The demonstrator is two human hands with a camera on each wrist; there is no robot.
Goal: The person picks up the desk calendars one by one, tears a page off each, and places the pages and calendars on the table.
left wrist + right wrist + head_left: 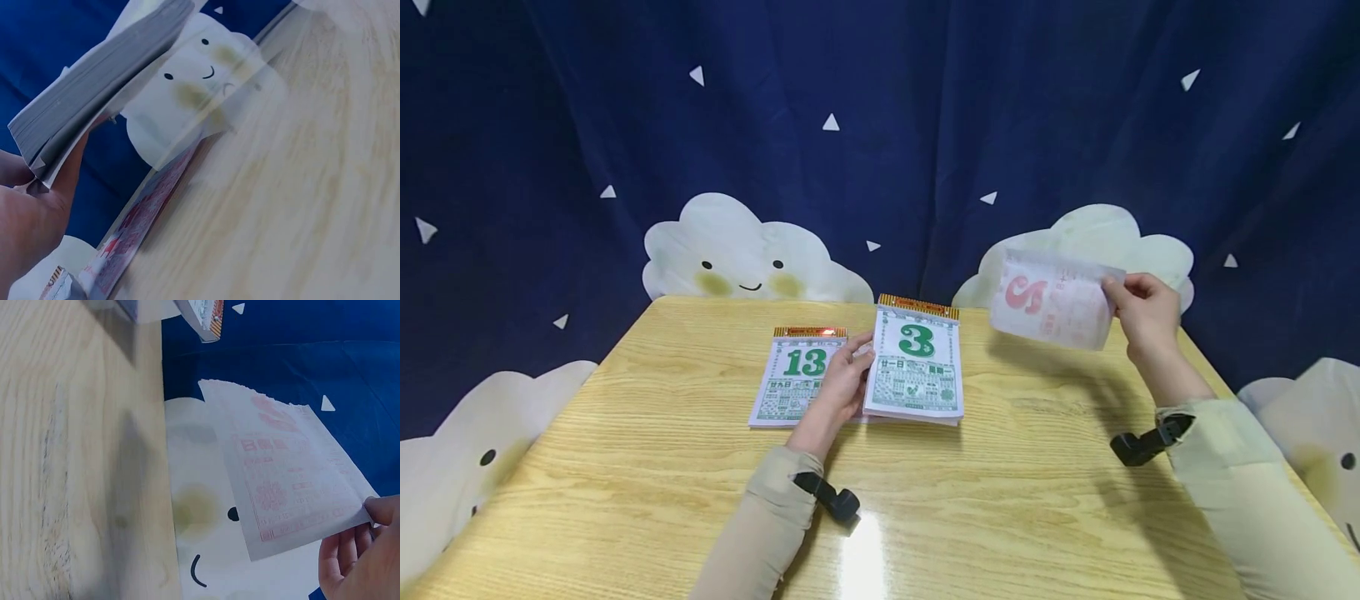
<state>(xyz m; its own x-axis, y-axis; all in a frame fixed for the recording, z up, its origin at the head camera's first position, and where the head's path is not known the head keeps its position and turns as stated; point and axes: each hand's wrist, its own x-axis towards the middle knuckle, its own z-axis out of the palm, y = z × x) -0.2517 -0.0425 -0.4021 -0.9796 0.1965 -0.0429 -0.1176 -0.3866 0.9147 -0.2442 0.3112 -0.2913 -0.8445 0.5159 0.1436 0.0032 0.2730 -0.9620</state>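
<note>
My left hand [844, 379] grips the left edge of a thick tear-off calendar [917, 375] showing a green 3. In the left wrist view the page block [94, 81] is tilted and raised off the table. My right hand [1152, 317] is raised at the right, pinching one corner of a loose thin sheet [1063, 302]. A red 2 shows through that sheet in reverse, and the right wrist view shows its ragged upper edge. A second calendar [782, 400] with a green 13 lies on the table, partly hidden by my left hand.
The wooden table [1000, 500] reaches back to a dark blue curtain [880, 100] with white clouds and triangles. In the left wrist view, red-printed paper [140, 219] lies on the table below the raised calendar. A black wrist camera [1138, 446] sits on each sleeve.
</note>
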